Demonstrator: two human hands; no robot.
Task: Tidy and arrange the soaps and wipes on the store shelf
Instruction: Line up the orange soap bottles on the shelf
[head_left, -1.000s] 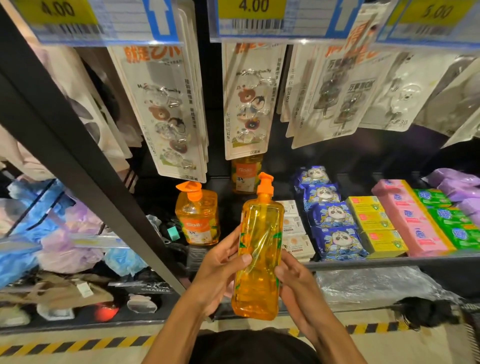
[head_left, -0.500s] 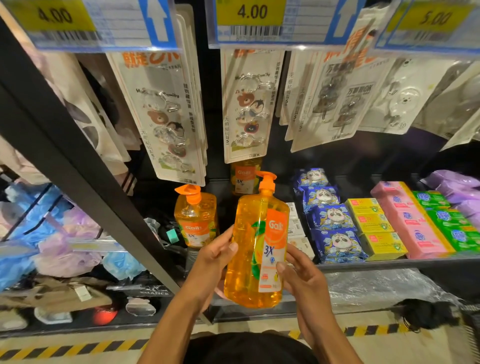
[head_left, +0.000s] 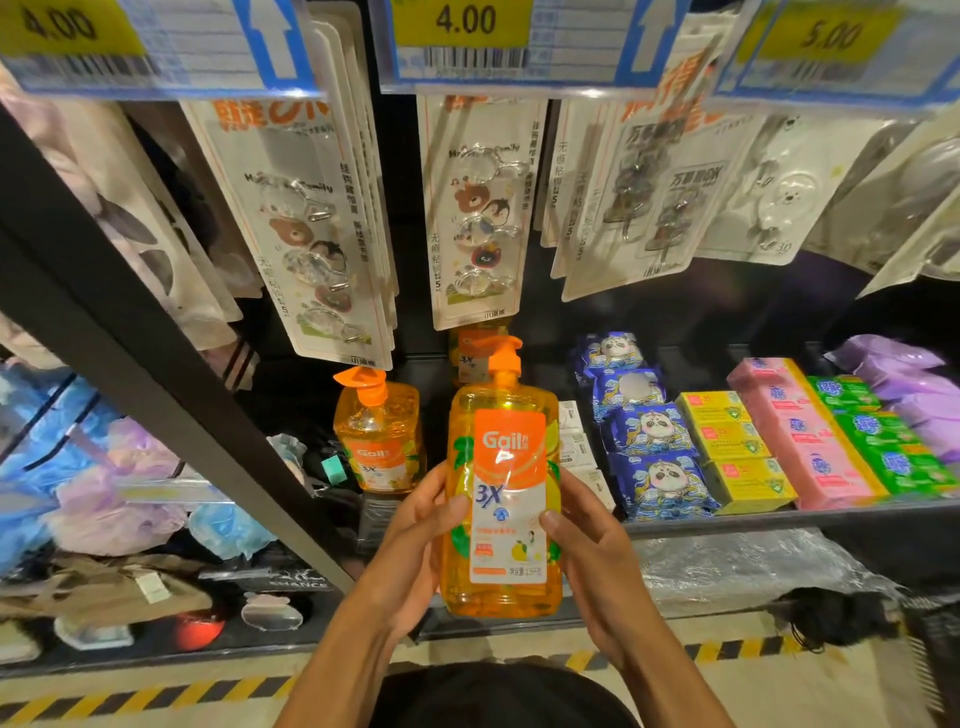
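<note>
A black post (head_left: 130, 332) is being seen slanting on the left. Price labels (head_left: 462, 23) are being hung above the dim shelf (head_left: 831, 517); the near floor (head_left: 779, 691) is being crossed by striped tape (head_left: 130, 696).

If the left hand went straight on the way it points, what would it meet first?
The big orange soap bottle that the left hand grips; beyond it, probably the shelf beside the smaller pump bottle, depth unclear.
</note>
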